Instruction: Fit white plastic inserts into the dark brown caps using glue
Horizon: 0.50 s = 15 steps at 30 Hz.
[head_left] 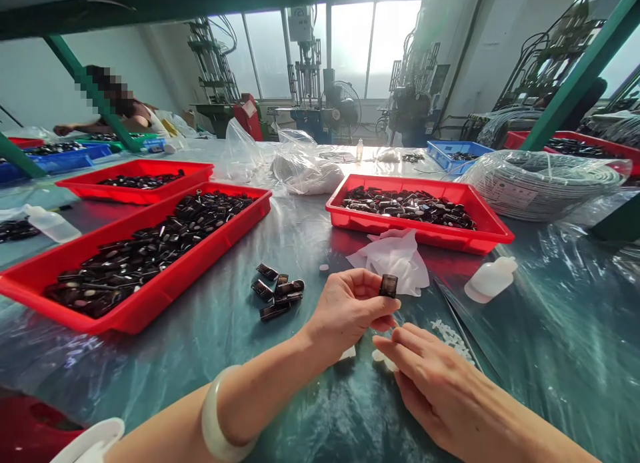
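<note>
My left hand [345,309] is closed, pinching a small dark translucent plastic piece [389,285] upright between thumb and fingers. Just below it, my right hand [435,376] has its fingers bent and pressed together close to the left fingertips; whatever they may hold is hidden. Round off-white pieces [381,358] lie on the sheeted table under the right fingers. A scatter of small white bits [453,339] lies beyond the right hand. To the left of my hands sits a loose group of several dark plastic parts [280,289].
Red trays of dark parts stand at left [135,323] and ahead [420,235]. Crumpled white tissue [395,253] and a white squeeze bottle [490,281] lie nearby. A wrapped cable coil [545,186] sits at right. A person [143,119] works at far left. Green frame bars cross above.
</note>
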Each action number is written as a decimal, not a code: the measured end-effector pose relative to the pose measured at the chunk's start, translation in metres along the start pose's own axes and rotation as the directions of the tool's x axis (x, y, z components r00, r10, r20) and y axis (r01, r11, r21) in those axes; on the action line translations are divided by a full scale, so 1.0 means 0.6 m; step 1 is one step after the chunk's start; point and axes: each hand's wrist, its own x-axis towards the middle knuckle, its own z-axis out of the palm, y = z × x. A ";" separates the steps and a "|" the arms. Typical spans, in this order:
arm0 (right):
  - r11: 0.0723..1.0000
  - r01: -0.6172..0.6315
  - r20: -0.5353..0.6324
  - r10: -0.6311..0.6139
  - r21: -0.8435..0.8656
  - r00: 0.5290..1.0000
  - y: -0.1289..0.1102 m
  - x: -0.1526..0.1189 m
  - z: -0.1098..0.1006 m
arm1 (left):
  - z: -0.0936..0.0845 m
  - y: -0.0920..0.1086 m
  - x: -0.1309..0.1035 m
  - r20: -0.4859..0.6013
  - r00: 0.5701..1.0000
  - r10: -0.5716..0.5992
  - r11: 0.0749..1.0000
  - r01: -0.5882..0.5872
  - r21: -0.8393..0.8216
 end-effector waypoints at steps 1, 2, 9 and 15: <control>1.000 -0.012 -0.004 0.012 0.022 1.000 0.001 -0.001 -0.001 | 0.000 -0.001 0.000 -0.001 1.000 -0.001 1.000 0.001 0.004; 0.998 -0.029 -0.003 0.029 0.049 1.000 0.001 -0.002 -0.003 | 0.000 -0.001 0.001 0.000 1.000 -0.002 1.000 0.002 0.008; 0.972 -0.106 0.010 0.106 0.208 0.994 0.004 -0.006 -0.026 | -0.001 -0.004 0.000 0.010 1.000 -0.010 1.000 0.010 0.021; 0.919 -0.150 -0.129 0.210 0.365 0.969 0.010 -0.002 -0.037 | 0.001 -0.008 0.000 0.023 0.999 -0.030 0.999 0.029 0.043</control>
